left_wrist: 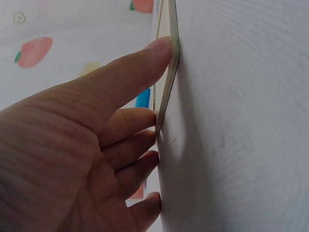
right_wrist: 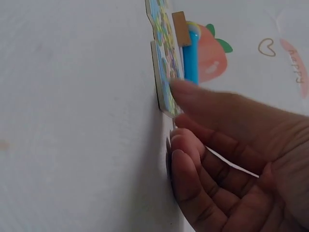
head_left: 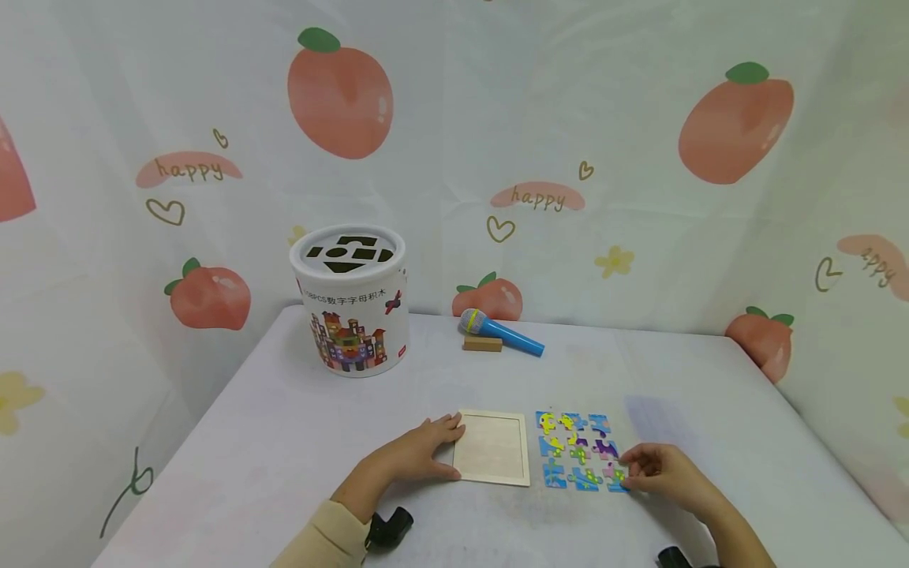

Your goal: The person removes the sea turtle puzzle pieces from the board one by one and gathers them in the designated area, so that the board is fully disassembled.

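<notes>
My left hand lies at the left side of a shallow wooden puzzle tray. Its thumb touches the near left corner, and the fingertips reach the left edge; the left wrist view shows the thumb against the tray's rim. To the right of the tray, several colourful jigsaw pieces lie in rows with small gaps. My right hand is at their right side, its thumb on the near right corner piece. The other fingers of that hand are loosely bent beside the pieces, low over the table.
Behind the tray lie a blue toy microphone and a small brown wooden block. A white bucket with shape holes in its lid stands at the back left. The white table meets a peach-print cloth behind it.
</notes>
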Tool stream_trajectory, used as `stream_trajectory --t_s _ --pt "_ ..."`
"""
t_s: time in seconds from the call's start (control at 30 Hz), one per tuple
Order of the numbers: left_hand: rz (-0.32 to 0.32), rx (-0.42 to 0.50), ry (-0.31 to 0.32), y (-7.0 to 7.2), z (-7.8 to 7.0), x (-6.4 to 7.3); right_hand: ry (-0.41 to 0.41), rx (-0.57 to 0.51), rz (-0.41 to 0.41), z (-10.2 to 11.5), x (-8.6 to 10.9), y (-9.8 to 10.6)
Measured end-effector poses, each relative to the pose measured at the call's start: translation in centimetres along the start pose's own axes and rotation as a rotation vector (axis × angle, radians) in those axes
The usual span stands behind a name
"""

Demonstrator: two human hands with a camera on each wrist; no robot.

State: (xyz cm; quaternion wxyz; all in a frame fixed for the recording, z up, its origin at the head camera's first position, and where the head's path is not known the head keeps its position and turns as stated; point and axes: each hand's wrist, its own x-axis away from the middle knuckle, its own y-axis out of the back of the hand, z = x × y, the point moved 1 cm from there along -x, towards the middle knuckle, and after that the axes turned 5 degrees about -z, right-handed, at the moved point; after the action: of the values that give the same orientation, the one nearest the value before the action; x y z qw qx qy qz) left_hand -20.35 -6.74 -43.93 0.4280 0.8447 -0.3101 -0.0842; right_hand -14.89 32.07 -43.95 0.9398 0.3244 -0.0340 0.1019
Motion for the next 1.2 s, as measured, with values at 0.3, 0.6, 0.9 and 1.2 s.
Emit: stream_trajectory --t_s 0.3,0.6,0.9,1.2 --pt "0.004 0.003 -0.005 -0.03 0.13 0.02 0.066 -0.001 0.049 -0.05 0.22 -0.19" --pt "0.007 0.012 -0.004 -0.01 0.17 0.0 0.071 0.017 0.049 -0.06 0.2 -0.16" --pt "-0.002 0.003 0.0 -0.11 0.39 0.11 0.064 0.009 0.063 0.02 0.1 -0.15" --pt "-0.008 0.009 0.004 0.04 0.36 0.32 0.094 0.037 0.073 0.13 -0.1 0.02"
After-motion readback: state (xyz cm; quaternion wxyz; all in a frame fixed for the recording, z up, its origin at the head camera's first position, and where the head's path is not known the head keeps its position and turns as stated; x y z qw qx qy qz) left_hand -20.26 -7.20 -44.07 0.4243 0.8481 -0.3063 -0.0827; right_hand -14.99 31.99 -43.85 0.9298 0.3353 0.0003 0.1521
